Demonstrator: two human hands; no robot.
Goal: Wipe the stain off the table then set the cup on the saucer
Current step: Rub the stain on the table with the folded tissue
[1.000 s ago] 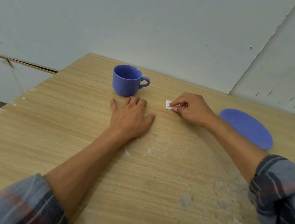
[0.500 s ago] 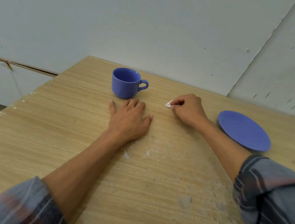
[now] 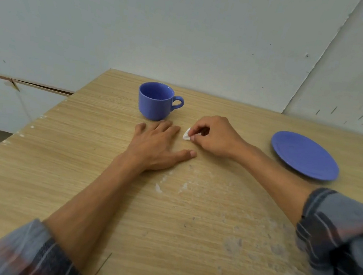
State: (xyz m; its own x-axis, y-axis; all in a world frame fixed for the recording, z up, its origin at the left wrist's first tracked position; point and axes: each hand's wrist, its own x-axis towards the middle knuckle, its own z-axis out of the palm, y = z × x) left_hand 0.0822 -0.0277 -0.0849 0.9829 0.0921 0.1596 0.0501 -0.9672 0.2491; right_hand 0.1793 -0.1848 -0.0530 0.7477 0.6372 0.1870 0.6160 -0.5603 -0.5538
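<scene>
A blue cup point(image 3: 155, 101) stands upright near the far edge of the wooden table point(image 3: 55, 166), handle pointing right. A blue saucer point(image 3: 305, 154) lies bare to the right. My left hand point(image 3: 158, 148) rests flat on the table just in front of the cup, fingers spread. My right hand point(image 3: 215, 136) pinches a small white tissue point(image 3: 186, 135) against the tabletop, right of the left hand's fingertips. No distinct stain shows under the tissue.
Whitish scuffed patches point(image 3: 192, 185) and worn grey spots point(image 3: 233, 245) mark the table toward the near right. A pale wall stands close behind the table's far edge. The table's left edge drops off to the floor.
My right hand with the tissue has slid a little left, closer to the left hand's fingers. The left hand has stayed flat. The camera has tilted slightly.
</scene>
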